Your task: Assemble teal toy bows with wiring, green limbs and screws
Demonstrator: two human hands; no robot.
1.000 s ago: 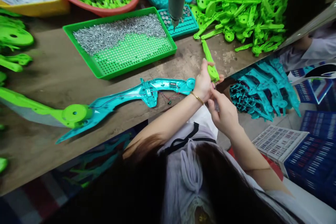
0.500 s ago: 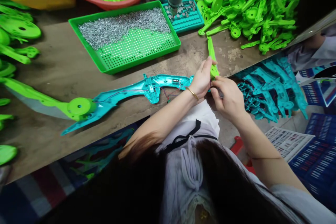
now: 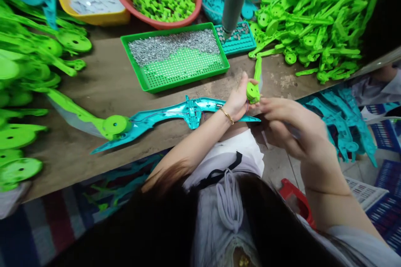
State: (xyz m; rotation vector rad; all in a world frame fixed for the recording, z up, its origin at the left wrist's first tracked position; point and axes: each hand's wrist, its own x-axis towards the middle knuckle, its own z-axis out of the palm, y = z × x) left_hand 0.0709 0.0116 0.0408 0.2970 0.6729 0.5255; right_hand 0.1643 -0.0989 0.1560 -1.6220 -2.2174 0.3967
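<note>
Left hand [image 3: 239, 100]: fingers bent about the round end of a green arm [image 3: 258, 71], which I hold just past the front edge of the bow beneath. Grip appears light; the disc shows uncovered on top, beside my fingertips. Right hand [image 3: 300, 129]: fingers partly curled, thumb drawn in toward them, the whole set lower and to the right. I cannot tell whether it has hold of anything, as the inner side is turned from view. Its fingertips lie just beside the disc; contact cannot be confirmed.

Alignment noted: the long axis of the green arm runs away from my body, narrow end toward the pile of green parts [image 3: 307, 25] on the far side. The turquoise bow [image 3: 156, 117] lies on the bench [image 3: 100, 79] crosswise to that, extending left to right. My left forearm passes over its right-hand portion, and the right tip shows beyond my wrist, on my side of the disc. Left hand is accordingly the nearer to the bow; right hand is off its end.

At the bow's left end, a second green arm [image 3: 78, 114] is seated, disc uppermost. The green tray [image 3: 188, 71] of metal pins stands behind the bow, well apart from both hands.
</note>
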